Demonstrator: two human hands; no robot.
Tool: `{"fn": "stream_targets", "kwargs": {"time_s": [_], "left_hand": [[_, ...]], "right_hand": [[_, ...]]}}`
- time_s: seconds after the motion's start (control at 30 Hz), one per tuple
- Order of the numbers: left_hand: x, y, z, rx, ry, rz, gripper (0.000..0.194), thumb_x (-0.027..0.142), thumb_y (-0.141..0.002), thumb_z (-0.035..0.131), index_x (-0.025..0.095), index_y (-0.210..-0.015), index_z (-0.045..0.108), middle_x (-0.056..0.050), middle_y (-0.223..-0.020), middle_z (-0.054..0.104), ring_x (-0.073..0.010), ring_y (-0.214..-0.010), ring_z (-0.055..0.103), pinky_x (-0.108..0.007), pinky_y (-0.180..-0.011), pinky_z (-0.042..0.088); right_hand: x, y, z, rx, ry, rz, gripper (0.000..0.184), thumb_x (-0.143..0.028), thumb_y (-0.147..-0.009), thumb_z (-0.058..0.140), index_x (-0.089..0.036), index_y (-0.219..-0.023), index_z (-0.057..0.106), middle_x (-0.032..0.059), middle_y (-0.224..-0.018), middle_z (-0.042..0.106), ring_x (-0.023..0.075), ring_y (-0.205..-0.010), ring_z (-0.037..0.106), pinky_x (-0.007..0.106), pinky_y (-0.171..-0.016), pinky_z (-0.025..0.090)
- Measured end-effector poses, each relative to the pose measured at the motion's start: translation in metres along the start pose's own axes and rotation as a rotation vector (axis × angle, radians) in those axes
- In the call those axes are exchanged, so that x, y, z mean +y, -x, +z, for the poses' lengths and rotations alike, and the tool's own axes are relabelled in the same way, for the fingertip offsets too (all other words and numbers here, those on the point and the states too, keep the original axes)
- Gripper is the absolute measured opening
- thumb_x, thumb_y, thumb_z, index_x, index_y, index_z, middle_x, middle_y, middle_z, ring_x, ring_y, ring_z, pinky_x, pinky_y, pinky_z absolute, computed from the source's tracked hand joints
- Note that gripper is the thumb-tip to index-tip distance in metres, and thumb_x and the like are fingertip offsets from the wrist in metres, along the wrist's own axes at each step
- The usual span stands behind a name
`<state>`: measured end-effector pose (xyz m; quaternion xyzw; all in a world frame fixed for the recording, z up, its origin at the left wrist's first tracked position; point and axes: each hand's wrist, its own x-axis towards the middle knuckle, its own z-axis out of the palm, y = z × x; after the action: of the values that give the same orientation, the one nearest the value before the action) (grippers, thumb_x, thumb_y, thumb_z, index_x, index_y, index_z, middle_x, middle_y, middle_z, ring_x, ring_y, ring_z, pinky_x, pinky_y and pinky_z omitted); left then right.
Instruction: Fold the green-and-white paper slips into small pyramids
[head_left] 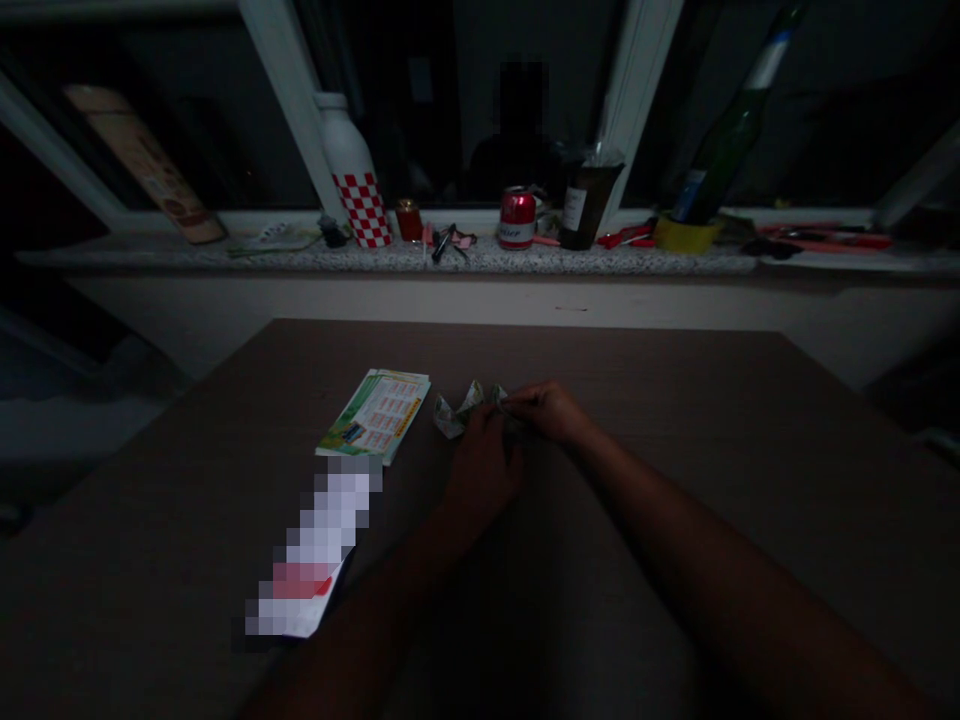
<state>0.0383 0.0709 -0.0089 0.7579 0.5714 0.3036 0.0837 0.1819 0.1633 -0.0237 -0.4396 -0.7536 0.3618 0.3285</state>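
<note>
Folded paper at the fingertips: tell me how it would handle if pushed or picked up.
The folded paper looks thin, so it would probably be light and shift easily on the table. Its raised, creased points suggest some stiffness, but they would likely crumple under a firm pinch.

Head camera: worn on the person's head, looking forward and down.
Table (712, 400): fills the lower part, viewed from above its near side.
Mid-view: left hand (487, 465) and right hand (553, 408), forearms (675, 510) running in from below, close to the lens.
Windowsill (450, 262): beyond the table, farther off.
Window (281, 90): faced roughly square-on, along the top.
Side margins: dim; contents hard to judge.
</note>
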Motion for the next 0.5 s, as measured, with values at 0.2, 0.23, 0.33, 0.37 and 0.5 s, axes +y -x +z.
{"fn": "stream_targets", "kwargs": {"time_s": [0.2, 0.23, 0.33, 0.37, 0.5], "left_hand": [[0.001, 0.001, 0.003, 0.008, 0.012, 0.011, 0.040, 0.017, -0.081, 0.055, 0.013, -0.120, 0.051, -0.016, -0.129, 0.050, -0.0283, -0.121, 0.051, -0.043, -0.102, 0.045], [0.001, 0.001, 0.004, 0.009, 0.010, 0.012, 0.040, 0.018, -0.081, 0.056, 0.012, -0.120, 0.051, -0.017, -0.129, 0.050, -0.0290, -0.121, 0.051, -0.044, -0.102, 0.045], [0.002, 0.002, 0.004, 0.007, -0.004, 0.025, 0.039, 0.017, -0.081, 0.056, 0.009, -0.119, 0.051, -0.019, -0.129, 0.050, -0.0301, -0.122, 0.051, -0.045, -0.102, 0.045], [0.002, 0.003, 0.003, 0.005, -0.011, 0.031, 0.038, 0.017, -0.081, 0.056, 0.009, -0.118, 0.051, -0.019, -0.129, 0.050, -0.0297, -0.122, 0.050, -0.044, -0.102, 0.045], [0.003, 0.004, -0.003, 0.001, -0.050, 0.052, 0.037, 0.014, -0.082, 0.054, 0.011, -0.119, 0.051, -0.019, -0.134, 0.047, -0.0291, -0.126, 0.048, -0.044, -0.102, 0.045]], "right_hand": [[-0.005, 0.002, 0.008, 0.036, 0.199, -0.012, 0.016, -0.020, -0.085, 0.060, -0.017, -0.090, 0.075, 0.0065, -0.086, 0.072, 0.0200, -0.085, 0.066, 0.031, -0.079, 0.049], [-0.005, 0.002, 0.009, 0.023, 0.222, -0.009, 0.016, -0.021, -0.088, 0.059, -0.016, -0.094, 0.073, 0.0066, -0.090, 0.071, 0.0199, -0.087, 0.066, 0.033, -0.081, 0.050], [-0.005, 0.003, 0.011, -0.021, 0.275, -0.002, 0.024, -0.028, -0.092, 0.056, -0.016, -0.113, 0.061, 0.0079, -0.113, 0.063, 0.0205, -0.095, 0.063, 0.039, -0.083, 0.053], [-0.005, 0.003, 0.012, -0.029, 0.291, -0.002, 0.028, -0.030, -0.093, 0.056, -0.016, -0.117, 0.057, 0.0084, -0.118, 0.060, 0.0211, -0.098, 0.062, 0.041, -0.083, 0.053], [-0.011, 0.008, 0.012, -0.031, 0.355, -0.010, 0.028, -0.031, -0.092, 0.056, -0.015, -0.115, 0.059, 0.0072, -0.114, 0.062, 0.0216, -0.096, 0.063, 0.040, -0.081, 0.054]]}}
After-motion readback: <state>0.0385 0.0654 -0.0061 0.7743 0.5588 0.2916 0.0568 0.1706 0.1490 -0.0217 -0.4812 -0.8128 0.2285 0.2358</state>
